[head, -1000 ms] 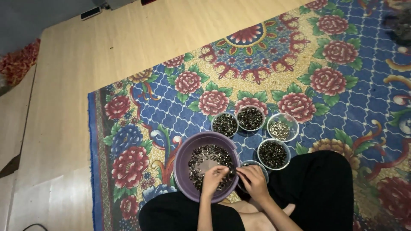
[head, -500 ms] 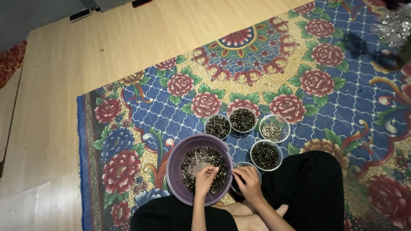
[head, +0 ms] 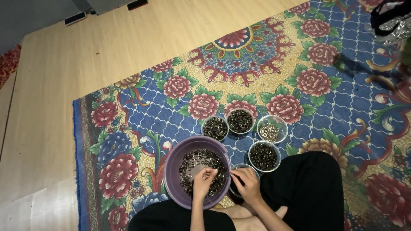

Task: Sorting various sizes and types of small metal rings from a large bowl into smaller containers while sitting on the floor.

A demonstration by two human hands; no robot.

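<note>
Low in the frame, the left hand [head: 203,182] pinches little rings inside the purple bowl [head: 173,169]. The right hand [head: 246,184] looks curled over a small cup [head: 252,169]; its grasp is hidden. Bumping might spill rings onto the rug [head: 342,98].

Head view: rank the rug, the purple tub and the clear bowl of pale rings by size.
1. Rug, by far the largest.
2. Purple tub.
3. Clear bowl, smallest, though it lies slightly farther from the camera.
</note>
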